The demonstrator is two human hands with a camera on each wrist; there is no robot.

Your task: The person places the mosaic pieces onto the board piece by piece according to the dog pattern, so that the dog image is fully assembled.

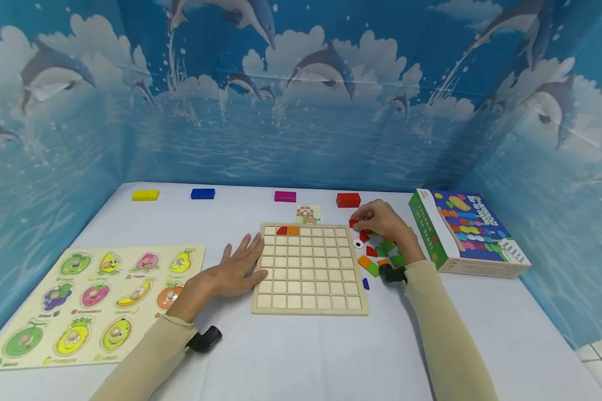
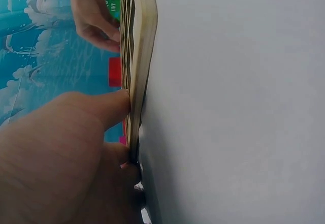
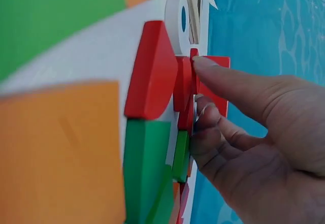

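- presently a small red tile (image 1: 353,223) is touched by the fingertips of the right hand (image 1: 381,220) at the far edge of a loose pile of tiles (image 1: 381,253); whether it is pinched or only pressed cannot be told, though the fingers are seen curled around it in the right wrist view.
- the pile of red, green and orange tiles is spread on the bench (image 1: 301,356) just right of the wooden grid board (image 1: 308,268).
- only two cells of the board are filled, a red tile (image 1: 281,230) and an orange tile (image 1: 293,230) in the far row; every other cell is bare, so the work is judged barely begun.
- the left hand (image 1: 238,267) is laid flat, fingers straight, against the board's left edge, gripping nothing.
- a small pattern card (image 1: 308,214) is placed just beyond the board.
- a game box (image 1: 464,234) is set to the right, and a fruit puzzle (image 1: 87,303) lies well to the left.
- four coloured blocks, the yellow one (image 1: 145,195) leftmost, are lined along the far edge.
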